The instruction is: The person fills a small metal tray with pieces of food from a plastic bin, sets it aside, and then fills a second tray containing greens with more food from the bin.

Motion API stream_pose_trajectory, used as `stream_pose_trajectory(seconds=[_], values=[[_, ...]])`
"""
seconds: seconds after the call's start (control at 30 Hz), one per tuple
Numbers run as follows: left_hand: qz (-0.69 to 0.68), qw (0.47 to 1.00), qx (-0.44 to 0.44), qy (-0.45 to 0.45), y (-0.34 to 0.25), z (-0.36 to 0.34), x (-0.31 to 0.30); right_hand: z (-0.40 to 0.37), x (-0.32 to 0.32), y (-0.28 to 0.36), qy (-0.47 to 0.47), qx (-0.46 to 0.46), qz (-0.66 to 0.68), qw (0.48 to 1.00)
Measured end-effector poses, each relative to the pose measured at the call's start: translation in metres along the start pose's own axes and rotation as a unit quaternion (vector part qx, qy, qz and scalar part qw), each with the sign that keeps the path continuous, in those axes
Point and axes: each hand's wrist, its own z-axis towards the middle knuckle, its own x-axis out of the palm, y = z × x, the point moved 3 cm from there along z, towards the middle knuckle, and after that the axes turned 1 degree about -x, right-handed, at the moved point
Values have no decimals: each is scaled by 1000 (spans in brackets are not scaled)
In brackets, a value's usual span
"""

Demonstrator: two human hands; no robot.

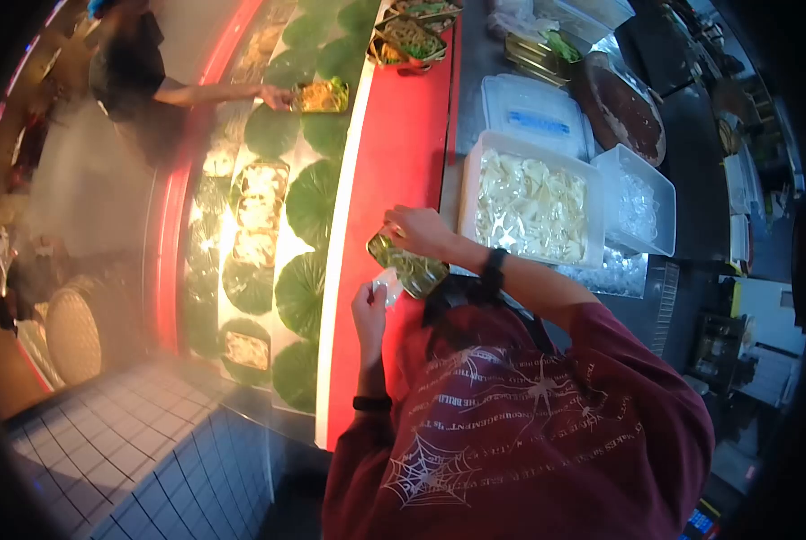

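A small gold-coloured tray [412, 273] with pale green, leafy-looking food lies on the red counter [396, 144], close in front of my body. My left hand [369, 310] is closed at the tray's near-left side, pinching a small whitish, translucent piece [388, 283] that overlaps the tray's edge. My right hand [418, 231] reaches over the tray's far end, its fingers bent and pressed together; I cannot tell what they hold.
A plastic tub of pale slices [531, 202] stands right of the tray, beside a smaller clear container [639, 202]. Leaf-lined display trays [259, 202] sit left behind the counter's edge. Across the display, another person's hand [277, 97] is at a food tray [324, 96]. Filled trays [409, 38] stand farther up.
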Motion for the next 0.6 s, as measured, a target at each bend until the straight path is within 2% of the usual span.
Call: stream_pose_trajectory(seconds=[0.07,0.1,0.13,0.17,0.2,0.23,0.27,0.33,0.4,0.43,0.47,0.5,0.57,0.6], values=[[-35,999,-24,6,5,-8,11,-36,-33,-2,-34,58,102,993],[15,1000,17,-8,-28,19,-34,-15,-57,18,-100,53,197,974],[-9,1000,6,-5,-28,20,-14,-45,-85,2,-121,83,238,960],[-25,1000,-11,-5,-28,18,-2,-73,-100,-18,-180,99,366,908],[-32,999,-14,6,-28,18,12,-108,-117,-53,-201,160,261,931],[-32,999,-7,10,-30,20,14,-138,-125,-91,-262,148,259,918],[-32,999,-2,12,-32,22,16,-171,-146,-120,-295,198,174,918],[-30,999,21,18,-36,33,24,-227,-191,-173,-373,258,178,873],[-24,999,38,24,-42,45,28,-288,-221,-233,-416,327,105,842],[-18,998,50,21,-45,51,28,-318,-233,-263,-402,381,92,827],[-11,998,61,18,-47,55,27,-342,-240,-287,-412,411,34,813],[-7,998,54,18,-48,58,26,-366,-243,-314,-372,474,-50,797],[7,999,47,-20,-54,64,18,-377,-253,-306,-330,521,-171,769],[5,998,46,-34,-51,68,10,-373,-259,-297,-328,521,-169,769]])
